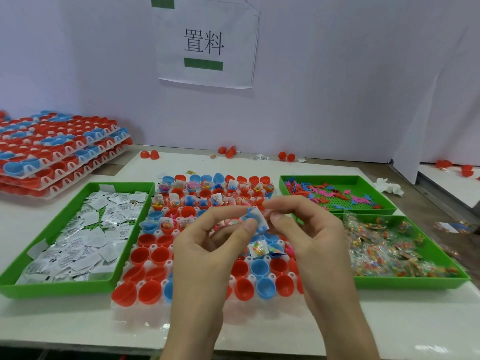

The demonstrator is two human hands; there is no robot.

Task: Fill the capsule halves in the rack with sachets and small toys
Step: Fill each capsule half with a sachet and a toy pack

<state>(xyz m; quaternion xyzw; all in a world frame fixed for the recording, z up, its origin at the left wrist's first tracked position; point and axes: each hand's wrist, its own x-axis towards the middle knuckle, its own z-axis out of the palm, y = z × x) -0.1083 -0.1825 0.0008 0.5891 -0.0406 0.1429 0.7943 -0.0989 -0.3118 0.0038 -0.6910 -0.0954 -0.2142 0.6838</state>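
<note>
A white table (78, 323) stands against a pale wall that bears a paper sign (205, 42). At the far left of the table sits a stack of racks (57, 152) loaded with red and blue capsule halves.

In the middle lies the rack (140, 313) being worked on. Three green trays flank it. The left tray (52, 288) holds white sachets (85, 229). The far right tray (363, 211) holds small flat toys (335, 193) in pink, red and blue. The near right tray (410, 283) holds clear packets (384, 248) of coloured bits.

Both hands hover over the middle of the rack, fingertips close together. The left hand (205, 258) pinches a blue toy (250, 213) between thumb and forefinger. The right hand (317, 237) pinches a white sachet (258, 216) that touches the toy. Neither item is in a cup yet.

The work looks roughly half done. The far rows of the rack show sachets and toys in their cups, and a few middle cups are filled. The near rows of capsule halves (159, 254) are bare inside and remain to be filled.

A few loose red halves (150, 154) lie along the back of the table.
</note>
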